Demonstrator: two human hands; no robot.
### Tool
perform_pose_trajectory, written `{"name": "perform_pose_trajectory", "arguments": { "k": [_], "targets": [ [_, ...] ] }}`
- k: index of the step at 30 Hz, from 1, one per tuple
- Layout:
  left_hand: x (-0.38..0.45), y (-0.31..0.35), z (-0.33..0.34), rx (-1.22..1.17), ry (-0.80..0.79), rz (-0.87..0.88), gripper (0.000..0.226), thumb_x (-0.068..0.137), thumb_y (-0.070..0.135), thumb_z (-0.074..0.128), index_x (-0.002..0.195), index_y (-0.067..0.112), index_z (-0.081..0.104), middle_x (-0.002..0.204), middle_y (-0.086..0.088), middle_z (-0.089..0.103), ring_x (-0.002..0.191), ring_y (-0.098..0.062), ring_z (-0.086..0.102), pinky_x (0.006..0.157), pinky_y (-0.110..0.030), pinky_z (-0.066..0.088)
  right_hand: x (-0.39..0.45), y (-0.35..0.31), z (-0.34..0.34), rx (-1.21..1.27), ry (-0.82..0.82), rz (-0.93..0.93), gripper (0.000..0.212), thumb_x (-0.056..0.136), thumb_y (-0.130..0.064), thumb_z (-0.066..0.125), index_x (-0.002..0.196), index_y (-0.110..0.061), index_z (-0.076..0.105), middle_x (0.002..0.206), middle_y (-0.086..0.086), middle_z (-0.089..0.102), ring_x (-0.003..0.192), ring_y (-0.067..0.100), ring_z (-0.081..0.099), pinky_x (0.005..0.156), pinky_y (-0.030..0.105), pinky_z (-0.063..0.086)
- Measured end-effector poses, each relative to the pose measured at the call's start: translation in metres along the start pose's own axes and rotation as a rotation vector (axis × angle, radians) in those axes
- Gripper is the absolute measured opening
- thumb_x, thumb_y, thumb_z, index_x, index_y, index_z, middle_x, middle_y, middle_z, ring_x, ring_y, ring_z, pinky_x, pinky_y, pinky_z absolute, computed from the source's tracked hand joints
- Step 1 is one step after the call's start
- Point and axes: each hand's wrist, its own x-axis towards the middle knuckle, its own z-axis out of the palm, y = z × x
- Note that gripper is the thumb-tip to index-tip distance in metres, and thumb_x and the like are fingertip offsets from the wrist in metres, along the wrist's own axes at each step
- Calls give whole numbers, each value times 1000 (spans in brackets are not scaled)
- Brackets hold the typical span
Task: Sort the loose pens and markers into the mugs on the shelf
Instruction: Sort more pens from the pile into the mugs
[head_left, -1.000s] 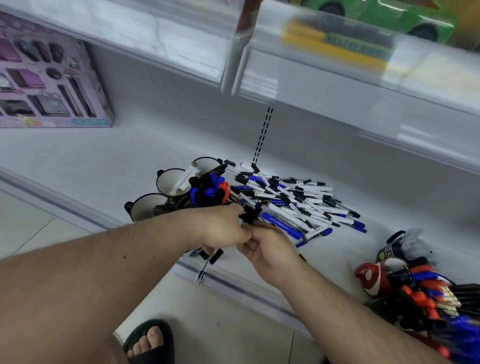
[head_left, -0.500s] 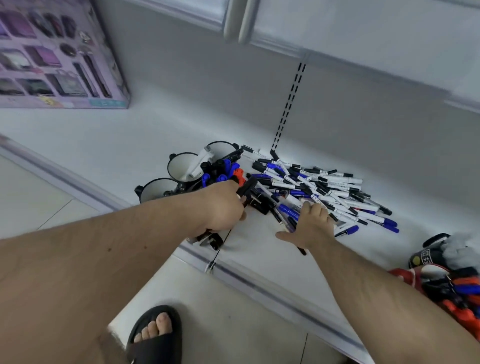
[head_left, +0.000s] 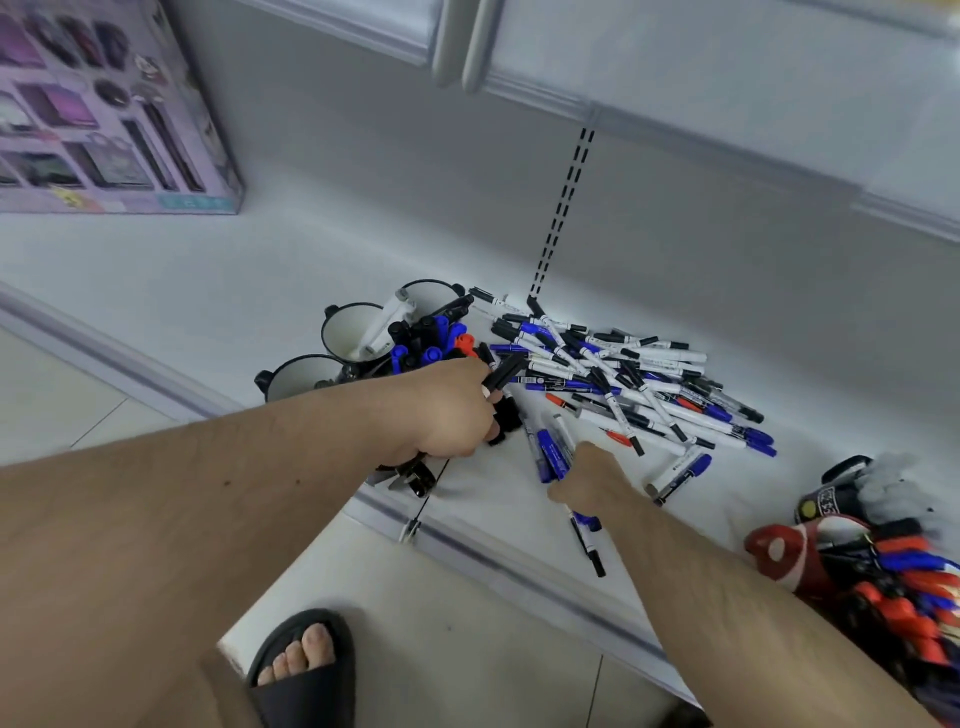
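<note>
From my remote seat I look down on a white shelf (head_left: 156, 270) whose front lip (head_left: 498, 556) runs diagonally from the left to the lower right, with tiled floor (head_left: 467, 649) below it and one sandalled foot (head_left: 304, 665) just off that edge; the widest bare stretch of shelf lies to the left, between the mugs and a purple gift box (head_left: 104, 109) standing against the back wall, while an upper shelf (head_left: 675, 62) hangs overhead. I count three mugs (head_left: 353, 327) with dark rims in a row near the lip, plus one packed bunch of black, blue and red caps (head_left: 431, 338) just beside them; whatever holds that bunch is hidden. The loose pens and markers (head_left: 623, 374) form one heap too tangled to count, lying right of the mugs and reaching almost to the back wall. My left hand (head_left: 452, 410) is clamped around a handful of black markers (head_left: 501, 374) at the heap's near-left edge, close to the mugs. My right hand (head_left: 587, 478) sits at the heap's front edge, fingers curled around blue-capped pens (head_left: 550, 452), with another pen (head_left: 587, 545) poking out beneath the wrist over the lip. The two hands are near each other but apart. A pile of red and blue toys (head_left: 883, 561) crowds the shelf's right end
</note>
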Motion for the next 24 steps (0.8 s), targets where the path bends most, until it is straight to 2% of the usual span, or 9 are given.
{"name": "perform_pose_trajectory", "arguments": {
  "k": [3, 7, 12, 14, 16, 18, 20, 22, 24],
  "targets": [
    [-6, 2, 3, -92, -61, -14, 24, 94, -9, 37, 107, 11, 43, 93, -10, 52, 58, -12, 44, 46, -22, 28, -11, 4, 1, 172, 4, 87, 31, 75, -14, 73, 94, -10, 49, 83, 3, 53, 67, 15, 53, 49, 25, 44],
    [-12, -2, 0, -122, 9, -54, 18, 96, -3, 33, 99, 9, 46, 86, -7, 59, 59, -19, 52, 46, -24, 33, -30, 9, 0, 547, 59, 181, 23, 69, -6, 70, 86, -6, 55, 76, 9, 58, 61, 20, 55, 51, 30, 49],
    [-11, -3, 3, -204, 33, -30, 9, 95, 11, 53, 88, 6, 52, 80, -13, 56, 64, -23, 44, 54, -28, 36, -66, -22, -36, 1311, 28, 151, 9, 83, 0, 65, 86, -1, 57, 64, 12, 53, 52, 21, 52, 51, 29, 46],
    [-12, 0, 10, -260, 49, -15, 32, 94, 39, 58, 89, 7, 55, 79, -10, 56, 63, -22, 45, 56, -26, 37, -85, -47, -48, 1547, -60, 128, 8, 87, -3, 62, 94, 1, 60, 65, 11, 58, 52, 20, 58, 51, 29, 51],
    [-15, 3, 19, -279, 22, -14, 64, 80, 70, 59, 101, 10, 58, 82, -9, 60, 66, -21, 52, 62, -25, 42, -105, -71, -57, 1662, -181, 123, 13, 91, -10, 59, 98, 0, 64, 70, 12, 66, 58, 21, 65, 56, 28, 53],
    [-19, 4, 26, -337, -48, 4, 92, 61, 84, 64, 122, 17, 51, 112, -6, 65, 98, -23, 62, 85, -32, 46, -121, -89, -64, 1733, -277, 111, 23, 94, -16, 54, 83, -5, 71, 72, 10, 71, 66, 19, 68, 61, 27, 49],
    [-23, 5, 29, -378, -69, 38, 91, 63, 74, 72, 131, 20, 46, 125, -2, 61, 114, -24, 57, 92, -36, 46, -131, -98, -65, 1760, -307, 92, 26, 95, -25, 55, 91, -9, 74, 90, 10, 74, 84, 19, 69, 64, 28, 46],
    [-25, 2, 28, -404, -83, 104, 64, 76, 58, 73, 122, 19, 53, 110, -2, 66, 92, -22, 62, 83, -35, 52, -137, -100, -64, 1784, -283, 93, 35, 93, -34, 60, 115, -8, 69, 113, 13, 71, 105, 26, 67, 66, 31, 48],
    [-29, -1, 27, -402, -97, 146, 42, 85, 44, 71, 113, 18, 55, 97, -2, 68, 75, -19, 62, 77, -33, 54, -143, -102, -62, 1753, -274, 106, 49, 85, -41, 66, 121, -8, 66, 117, 16, 70, 109, 31, 65, 66, 35, 49]
  ]
}}
